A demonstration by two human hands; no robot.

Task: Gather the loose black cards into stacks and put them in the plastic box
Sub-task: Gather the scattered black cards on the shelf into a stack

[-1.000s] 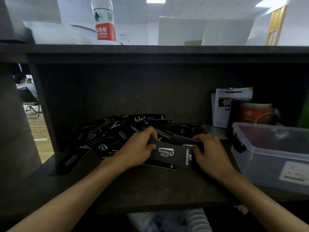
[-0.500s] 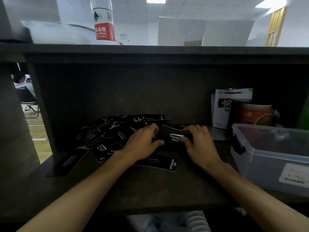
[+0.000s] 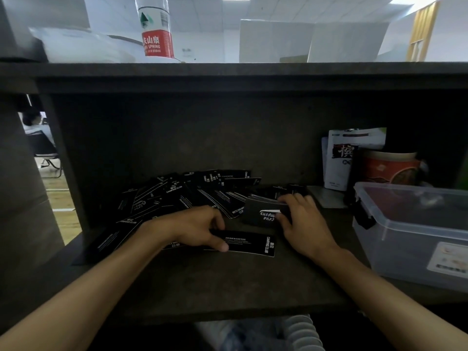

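Note:
Several loose black cards (image 3: pixel 182 196) with white print lie fanned out on the dark shelf. My right hand (image 3: pixel 301 224) grips a small stack of black cards (image 3: pixel 263 212) held on edge just right of the pile. My left hand (image 3: pixel 192 228) lies on the shelf in front of the pile, its thumb and fingers pinching a long black card (image 3: pixel 250 245) that lies flat. The clear plastic box (image 3: pixel 415 234) stands at the right of the shelf with its lid on.
A white pouch (image 3: pixel 342 160) and a red cup (image 3: pixel 390 168) stand behind the box. A water bottle (image 3: pixel 155 29) stands on the top board (image 3: pixel 253 72). The shelf's left wall (image 3: pixel 63 160) closes in the pile. Bare shelf (image 3: pixel 228 282) lies in front of my hands.
My left hand let go of the stack and drew back onto the flat card near the front. My right hand keeps the stack, now a little further back and right.

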